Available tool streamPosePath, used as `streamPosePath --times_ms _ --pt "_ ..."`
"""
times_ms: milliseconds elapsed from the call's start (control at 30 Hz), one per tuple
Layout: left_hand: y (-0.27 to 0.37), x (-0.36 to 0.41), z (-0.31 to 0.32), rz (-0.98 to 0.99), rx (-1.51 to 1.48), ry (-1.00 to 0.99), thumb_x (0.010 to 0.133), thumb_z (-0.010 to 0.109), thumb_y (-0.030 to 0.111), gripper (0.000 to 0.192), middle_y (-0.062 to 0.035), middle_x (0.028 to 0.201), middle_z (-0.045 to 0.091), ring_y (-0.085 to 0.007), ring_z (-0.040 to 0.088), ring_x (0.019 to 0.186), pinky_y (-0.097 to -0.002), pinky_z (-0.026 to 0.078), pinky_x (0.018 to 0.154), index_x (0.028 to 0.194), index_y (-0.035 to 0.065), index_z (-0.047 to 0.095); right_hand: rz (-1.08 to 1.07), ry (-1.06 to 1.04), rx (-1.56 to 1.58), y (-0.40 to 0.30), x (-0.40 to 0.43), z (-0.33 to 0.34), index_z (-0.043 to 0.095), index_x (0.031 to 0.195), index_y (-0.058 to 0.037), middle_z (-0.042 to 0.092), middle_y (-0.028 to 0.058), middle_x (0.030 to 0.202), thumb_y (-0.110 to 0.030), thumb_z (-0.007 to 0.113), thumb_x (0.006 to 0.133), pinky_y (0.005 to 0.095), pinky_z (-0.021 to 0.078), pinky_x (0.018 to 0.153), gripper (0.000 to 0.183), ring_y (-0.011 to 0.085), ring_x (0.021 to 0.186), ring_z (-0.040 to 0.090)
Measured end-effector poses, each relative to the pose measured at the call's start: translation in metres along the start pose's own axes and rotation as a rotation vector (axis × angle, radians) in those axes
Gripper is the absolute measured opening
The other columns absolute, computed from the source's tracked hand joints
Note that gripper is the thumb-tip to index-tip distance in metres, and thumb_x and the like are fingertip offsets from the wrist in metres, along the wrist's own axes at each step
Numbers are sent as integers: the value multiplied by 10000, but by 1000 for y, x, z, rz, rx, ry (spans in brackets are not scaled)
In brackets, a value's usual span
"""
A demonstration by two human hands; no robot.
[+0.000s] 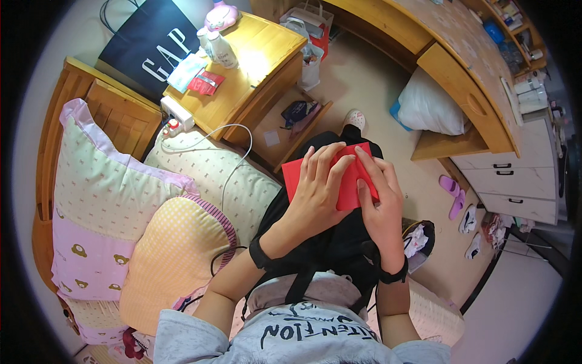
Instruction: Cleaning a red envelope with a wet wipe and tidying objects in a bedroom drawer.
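Observation:
A bright red sheet of paper or thin card (346, 187) lies over my lap, bent along at least one crease. My left hand (318, 189) is spread over its left and middle part, palm down. The thumb and fingers of my right hand (381, 189) hold the right edge, the thumb near its lower side. Part of the red piece sticks out to the left past my left hand. My palms and fingers hide much of it, so its full shape cannot be told. Both wrists wear black bands.
On the left lie pillows (100, 182) and a yellow cushion (177, 236). Ahead stands a wooden nightstand (254, 27) with bottles, red packets and an open lower drawer (325, 111). A white cable (245, 154) crosses the pillow. A waste bin (425, 259) stands right of my legs.

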State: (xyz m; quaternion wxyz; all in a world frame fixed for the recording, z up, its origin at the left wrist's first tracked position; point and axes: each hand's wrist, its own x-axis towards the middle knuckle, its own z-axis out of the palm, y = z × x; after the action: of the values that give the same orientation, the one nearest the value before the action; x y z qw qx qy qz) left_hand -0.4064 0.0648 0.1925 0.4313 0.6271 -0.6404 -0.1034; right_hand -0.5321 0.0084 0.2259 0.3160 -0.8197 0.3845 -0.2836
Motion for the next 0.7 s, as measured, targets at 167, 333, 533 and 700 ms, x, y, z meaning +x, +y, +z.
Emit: streamPosePath --times_ms 167,333,533,700 --pt "-2 -1 2 35 -10 41 572 716 138 755 -165 1251 324 -342 328 1165 -524 240 987 1217 68 329 66 -76 8 -3 1 -2 492 1225 -184 491 123 1060 -58 486 816 314 462 676 428 273 791 565" --pt "-1 0 3 50 -16 72 572 716 128 769 -174 1256 318 -352 333 1160 -531 245 982 1227 78 316 12 -99 49 4 0 0 445 1265 -179 452 140 1086 -89 442 838 334 462 663 436 273 758 560" --pt "-3 -1 7 48 -13 87 574 713 120 773 -181 1256 321 -359 342 1155 -529 250 979 1232 77 310 84 -147 48 -1 -3 0 399 1300 -166 413 141 1070 -113 405 851 341 467 660 452 272 717 561" --pt "-2 -1 7 58 -29 91 584 706 119 757 -189 1251 323 -362 349 1151 -533 252 975 1229 75 313 86 -93 32 3 -3 3 399 1299 -156 408 129 1059 -130 432 850 339 473 653 451 256 701 559"
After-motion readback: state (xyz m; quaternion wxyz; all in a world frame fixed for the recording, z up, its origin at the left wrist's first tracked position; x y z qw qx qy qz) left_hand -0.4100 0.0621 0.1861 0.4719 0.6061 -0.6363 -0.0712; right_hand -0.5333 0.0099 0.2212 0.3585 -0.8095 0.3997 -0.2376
